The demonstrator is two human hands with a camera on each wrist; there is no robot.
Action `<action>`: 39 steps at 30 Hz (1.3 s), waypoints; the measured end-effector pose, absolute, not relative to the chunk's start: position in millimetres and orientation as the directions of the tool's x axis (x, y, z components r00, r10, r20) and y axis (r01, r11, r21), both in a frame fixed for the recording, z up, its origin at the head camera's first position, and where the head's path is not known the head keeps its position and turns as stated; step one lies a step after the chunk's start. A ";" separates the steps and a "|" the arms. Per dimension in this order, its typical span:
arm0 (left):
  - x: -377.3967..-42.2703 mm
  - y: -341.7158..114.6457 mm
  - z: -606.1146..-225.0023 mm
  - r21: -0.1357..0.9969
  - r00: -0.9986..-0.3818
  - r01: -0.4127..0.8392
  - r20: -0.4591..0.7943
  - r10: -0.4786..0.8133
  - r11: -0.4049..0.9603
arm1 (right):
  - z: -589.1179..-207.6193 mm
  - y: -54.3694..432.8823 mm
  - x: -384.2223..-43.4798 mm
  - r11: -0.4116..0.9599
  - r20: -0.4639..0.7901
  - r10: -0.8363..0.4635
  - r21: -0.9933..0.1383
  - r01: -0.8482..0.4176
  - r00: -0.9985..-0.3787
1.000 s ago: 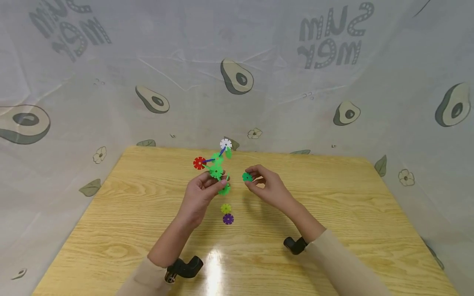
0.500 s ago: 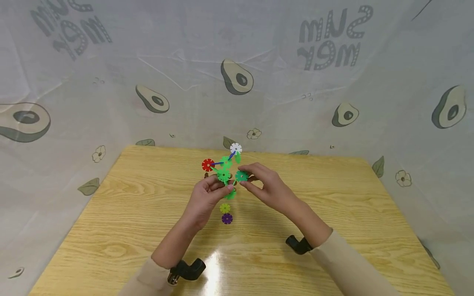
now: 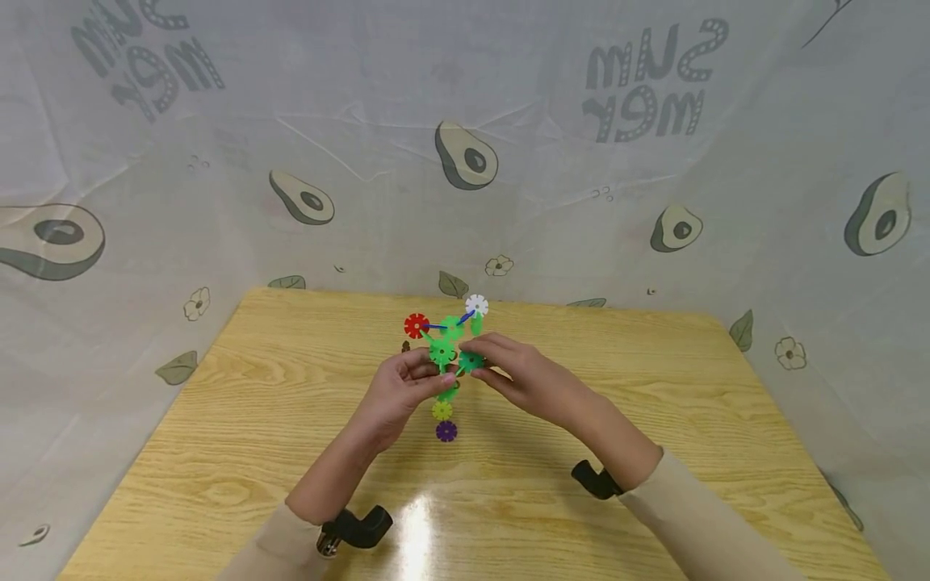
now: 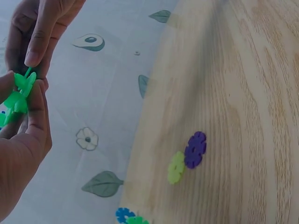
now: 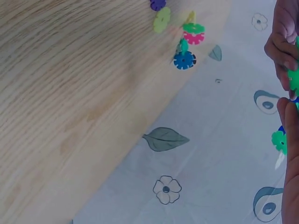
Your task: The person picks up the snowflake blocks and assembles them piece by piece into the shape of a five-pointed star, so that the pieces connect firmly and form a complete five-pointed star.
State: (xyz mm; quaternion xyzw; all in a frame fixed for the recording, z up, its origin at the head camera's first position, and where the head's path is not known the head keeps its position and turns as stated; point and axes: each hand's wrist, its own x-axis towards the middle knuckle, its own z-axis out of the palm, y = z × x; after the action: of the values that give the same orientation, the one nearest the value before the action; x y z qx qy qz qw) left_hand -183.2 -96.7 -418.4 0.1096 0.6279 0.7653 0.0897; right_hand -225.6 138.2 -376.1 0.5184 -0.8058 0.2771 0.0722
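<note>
My left hand (image 3: 395, 394) holds a joined model of notched plastic snowflake discs over the table. Several green discs (image 3: 441, 352) make up its middle, with a red disc (image 3: 416, 326) at the left and a white disc (image 3: 476, 306) at the top right, linked by blue discs seen edge-on. A darker green snowflake disc (image 3: 471, 361) is pinched by my right hand (image 3: 536, 381), right at the model's right side. The fingers of both hands are close together there. In the left wrist view, my left thumb and fingers pinch a bright green disc (image 4: 17, 99).
A yellow disc (image 3: 441, 410) and a purple disc (image 3: 446, 432) lie on the wooden table (image 3: 654, 403) below the hands. Farther back, a blue disc (image 5: 185, 60) and a pink disc (image 5: 194, 38) show with green ones. A printed curtain (image 3: 567, 202) hangs behind.
My right hand has moved left with the dark green disc until it meets the model. My left hand has brought the model rightward and slightly lower.
</note>
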 end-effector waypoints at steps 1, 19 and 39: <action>-183.2 -97.2 -418.7 0.980 -0.958 -0.002 0.055 0.281 -0.198 | -376.1 138.3 -225.1 0.313 0.401 -0.798 -0.362 -0.878 -0.450; -185.0 -105.6 -422.0 0.981 -0.934 -0.032 0.039 0.356 -0.194 | -376.1 134.3 -214.9 0.376 0.407 -0.832 -0.087 -0.922 -0.378; -182.6 -133.9 -418.0 0.987 -0.984 -0.054 -0.028 0.174 -0.151 | -398.7 112.3 -231.2 0.351 0.405 -0.662 -0.576 -0.738 -0.631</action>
State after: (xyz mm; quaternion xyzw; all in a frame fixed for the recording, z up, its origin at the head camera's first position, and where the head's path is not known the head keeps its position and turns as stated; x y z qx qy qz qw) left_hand -182.6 -133.9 -418.0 0.0461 0.6471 0.7573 0.0752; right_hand -231.2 112.3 -398.7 0.4267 -0.8204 0.3774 0.0506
